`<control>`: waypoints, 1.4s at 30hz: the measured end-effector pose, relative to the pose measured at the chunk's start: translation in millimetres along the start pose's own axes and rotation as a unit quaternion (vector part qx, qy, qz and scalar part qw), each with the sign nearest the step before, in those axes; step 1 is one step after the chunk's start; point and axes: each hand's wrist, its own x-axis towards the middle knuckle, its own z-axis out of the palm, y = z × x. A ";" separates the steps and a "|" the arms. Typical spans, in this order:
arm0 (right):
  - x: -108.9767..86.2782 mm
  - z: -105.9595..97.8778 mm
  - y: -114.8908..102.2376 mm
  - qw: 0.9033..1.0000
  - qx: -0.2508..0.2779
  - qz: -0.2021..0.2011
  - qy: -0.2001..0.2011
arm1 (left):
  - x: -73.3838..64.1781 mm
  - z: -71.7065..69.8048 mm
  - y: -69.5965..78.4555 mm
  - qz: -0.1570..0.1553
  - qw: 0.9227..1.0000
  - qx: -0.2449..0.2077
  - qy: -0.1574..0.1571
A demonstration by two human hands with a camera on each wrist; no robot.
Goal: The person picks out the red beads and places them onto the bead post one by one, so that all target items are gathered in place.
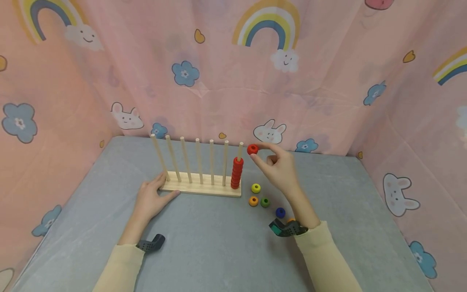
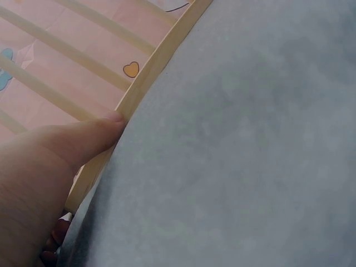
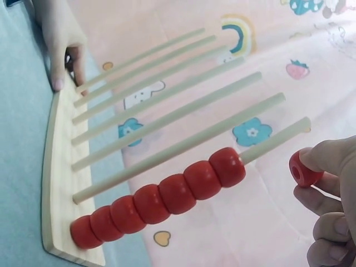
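Note:
A wooden peg stand (image 1: 204,188) with a row of upright pegs sits on the table. Red beads (image 1: 236,173) are stacked on its rightmost peg, whose bare tip (image 1: 240,147) shows above them. Between thumb and fingertips, my right hand (image 1: 282,168) pinches another red bead (image 3: 305,168); in the head view it is just right of that tip, apart from it. My left hand (image 1: 148,199) grips the stand's left end, its thumb (image 2: 105,130) along the front edge and the other fingers round the far side, partly hidden in the left wrist view.
Right of the stand lie loose beads: a yellow one (image 1: 256,188), an orange one (image 1: 253,201), a green one (image 1: 264,202) and a blue one (image 1: 280,212). Another orange bead (image 1: 291,220) is partly covered by the right wrist's camera. A patterned pink curtain (image 1: 226,105) stands behind the grey table (image 1: 204,247).

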 end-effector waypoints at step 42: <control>15.5 16.6 -24.0 0.998 0.023 -0.063 0.008 | -0.1 -0.9 2.1 -0.004 1.000 0.003 -0.002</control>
